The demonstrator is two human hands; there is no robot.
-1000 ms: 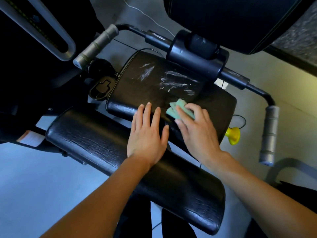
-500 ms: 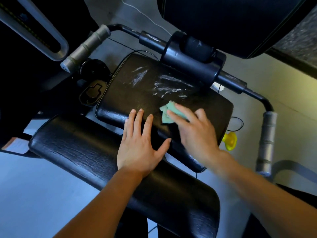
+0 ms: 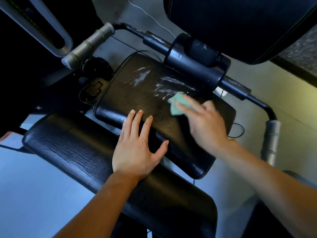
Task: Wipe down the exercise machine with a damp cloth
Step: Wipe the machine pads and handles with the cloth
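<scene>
Lying crumpled and pale green, cloth [image 3: 176, 104] sitting on the upper black seat pad [image 3: 137, 93] at about 1 o'clock from picture centre, just below whitish wet streaks [image 3: 164, 86] smeared across the vinyl. Pressing down on it with straight, blurred fingers, right hand [image 3: 205, 124] covering the cloth's right part; no curl round it showing. Resting flat with fingers spread and straight, left hand [image 3: 137, 150] bridging the seat pad's near edge and the lower black pad [image 3: 72, 148] at 7 o'clock, holding nothing. Showing cracked, creased vinyl on both pads. Spreading pale grey underneath, floor [image 3: 34, 194] looking bluish at 8 o'clock. Running across at 12 o'clock, black crossbar [image 3: 193, 59] ending in grey grips: one [image 3: 89, 43] at 11 o'clock, one [image 3: 271, 140] at 3 o'clock. Looming at 1 o'clock, large dark back pad [image 3: 240, 23].
</scene>
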